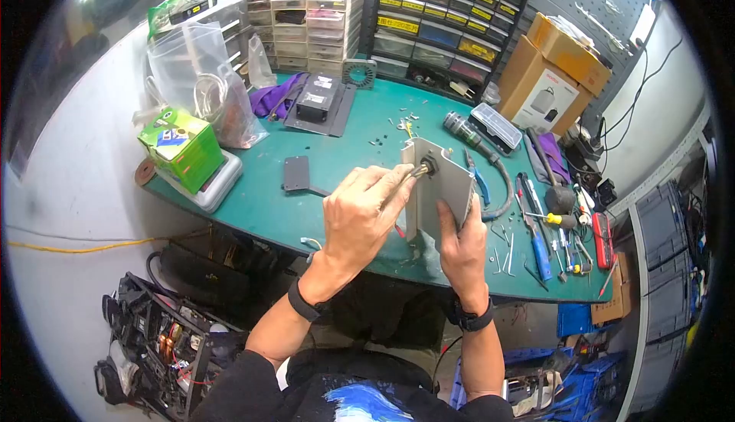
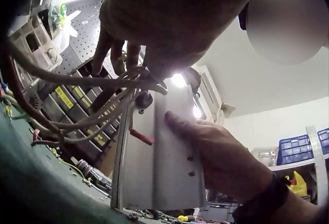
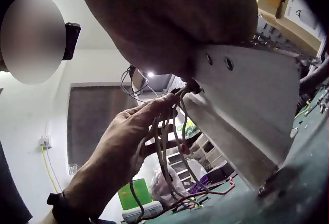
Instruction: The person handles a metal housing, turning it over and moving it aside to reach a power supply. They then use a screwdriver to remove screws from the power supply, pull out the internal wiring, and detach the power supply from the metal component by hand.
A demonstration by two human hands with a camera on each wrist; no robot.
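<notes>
A grey metal profile panel (image 1: 442,192) is held up over the green bench, its lower end at the bench in the right wrist view. The right hand (image 1: 462,247) grips its right edge, the thumb lying on its face (image 2: 177,157). At a black round fitting (image 1: 429,165) in the panel, the left hand (image 1: 358,211) pinches a bundle of cables. Those cables (image 3: 163,152) hang in loops below the left fingers, with a red-sleeved end (image 2: 141,136) against the panel. The inside of the fitting is hidden.
Pliers (image 1: 479,179), screwdrivers and hex keys lie on the bench's right side. A small dark plate (image 1: 297,173) lies left of the hands. Behind stand drawer cabinets (image 1: 452,20), a cardboard box (image 1: 547,89) and a clear parts case (image 1: 495,127). A green box (image 1: 180,146) sits far left.
</notes>
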